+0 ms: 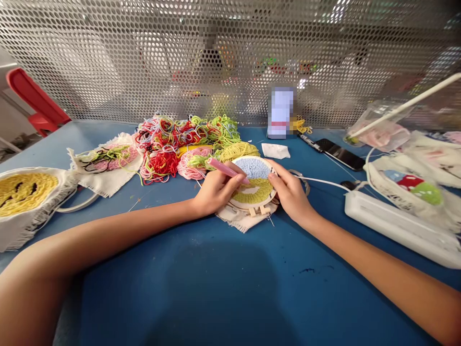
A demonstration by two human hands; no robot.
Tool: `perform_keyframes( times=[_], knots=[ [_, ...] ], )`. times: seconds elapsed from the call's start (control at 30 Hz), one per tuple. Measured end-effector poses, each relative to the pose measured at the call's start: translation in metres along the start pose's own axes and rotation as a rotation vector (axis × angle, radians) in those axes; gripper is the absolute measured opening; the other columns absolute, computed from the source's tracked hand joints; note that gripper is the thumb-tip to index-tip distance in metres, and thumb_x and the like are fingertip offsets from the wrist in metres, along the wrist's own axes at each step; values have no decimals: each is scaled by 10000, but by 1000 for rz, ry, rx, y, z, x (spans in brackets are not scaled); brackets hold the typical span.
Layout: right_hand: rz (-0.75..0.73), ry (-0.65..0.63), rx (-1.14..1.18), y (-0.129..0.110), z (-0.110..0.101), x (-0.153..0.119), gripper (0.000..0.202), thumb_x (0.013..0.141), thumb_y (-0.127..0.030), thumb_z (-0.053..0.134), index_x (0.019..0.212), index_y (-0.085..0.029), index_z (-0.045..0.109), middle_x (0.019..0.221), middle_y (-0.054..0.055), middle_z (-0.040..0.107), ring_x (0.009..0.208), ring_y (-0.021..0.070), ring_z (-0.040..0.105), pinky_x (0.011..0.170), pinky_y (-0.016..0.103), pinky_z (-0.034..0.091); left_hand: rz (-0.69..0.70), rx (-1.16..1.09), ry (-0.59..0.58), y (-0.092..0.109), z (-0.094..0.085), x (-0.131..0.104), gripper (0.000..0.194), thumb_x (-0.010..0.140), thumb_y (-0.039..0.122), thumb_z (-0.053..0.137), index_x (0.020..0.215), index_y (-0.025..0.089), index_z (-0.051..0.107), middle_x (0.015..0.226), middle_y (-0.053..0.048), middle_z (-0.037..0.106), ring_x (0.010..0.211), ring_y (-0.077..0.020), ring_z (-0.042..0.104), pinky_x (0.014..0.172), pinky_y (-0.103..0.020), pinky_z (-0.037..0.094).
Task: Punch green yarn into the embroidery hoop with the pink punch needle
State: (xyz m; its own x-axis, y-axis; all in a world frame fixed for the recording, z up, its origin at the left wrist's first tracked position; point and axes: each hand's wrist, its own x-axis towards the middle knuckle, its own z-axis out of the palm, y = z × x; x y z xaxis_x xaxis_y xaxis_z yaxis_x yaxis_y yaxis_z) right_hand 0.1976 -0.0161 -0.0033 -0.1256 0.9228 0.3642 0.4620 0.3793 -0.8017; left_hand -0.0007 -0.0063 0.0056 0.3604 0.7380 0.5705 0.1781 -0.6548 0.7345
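Your left hand (216,190) pinches the pink pen-shaped tool (226,168) between thumb and fingers; whether its tip pierces the yarn isn't clear. Your right hand (290,194) grips the right edge of the hoop (243,207), thumb on top. The hoop sits between your hands over the table (216,288), in front of the yarn pile (180,154). Expect it to be light, with a stiff rim, while the cloth (243,222) should be soft and its frayed edge floppy. Best hold the rim, clear of the yellow loops, which could snag.
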Motion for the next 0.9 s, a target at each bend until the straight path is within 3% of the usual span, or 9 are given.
perform_keyframes(
  times=[0.23, 0.4, 0.53, 0.63, 0.8, 0.9],
  knots=[
    [6, 2, 16, 1, -1, -1, 469, 898, -430, 374, 1310, -221, 456, 1203, 65, 579, 1121, 243, 519, 925, 386, 427, 40, -37, 28, -9, 1, -4, 315, 908, 422, 369, 873, 162, 545, 733, -26, 565, 591, -81, 516, 559, -222, 445],
    [34, -17, -9, 2, -2, 0, 489, 905, -441, 349, 1323, -205, 438, 984, 70, 652, 952, 237, 586, 847, 379, 452, 53, -29, -1, -8, 2, -3, 251, 911, 360, 395, 873, 158, 538, 697, -18, 559, 603, -83, 529, 571, -221, 447],
    [8, 2, -109, 0, -1, -1, 484, 912, -420, 330, 1324, -189, 436, 825, 61, 649, 756, 211, 597, 665, 329, 466, 126, 32, -34, -2, 1, 0, 220, 895, 296, 441, 826, 133, 571, 774, -50, 607, 686, -92, 568, 604, -212, 459],
    [-29, 28, -255, -6, 1, -5, 481, 916, -365, 317, 1331, -146, 419, 634, 32, 602, 546, 175, 537, 515, 293, 400, 176, 76, -86, 1, 2, 4, 204, 876, 259, 481, 799, 119, 607, 788, -56, 636, 698, -98, 586, 623, -212, 472],
    [-126, 72, -342, -13, 3, -10, 462, 899, -273, 327, 1316, -96, 421, 667, 39, 623, 498, 146, 519, 487, 272, 370, 246, 117, -256, 0, 7, 8, 144, 854, 187, 501, 845, 106, 620, 824, -78, 662, 758, -124, 611, 683, -235, 496],
    [-119, 67, -326, -13, 2, -10, 459, 900, -271, 327, 1312, -96, 428, 624, 20, 596, 473, 134, 499, 468, 260, 351, 220, 111, -255, 1, 7, 9, 149, 856, 191, 497, 845, 106, 619, 818, -76, 657, 749, -120, 607, 676, -230, 496]
  ],
)
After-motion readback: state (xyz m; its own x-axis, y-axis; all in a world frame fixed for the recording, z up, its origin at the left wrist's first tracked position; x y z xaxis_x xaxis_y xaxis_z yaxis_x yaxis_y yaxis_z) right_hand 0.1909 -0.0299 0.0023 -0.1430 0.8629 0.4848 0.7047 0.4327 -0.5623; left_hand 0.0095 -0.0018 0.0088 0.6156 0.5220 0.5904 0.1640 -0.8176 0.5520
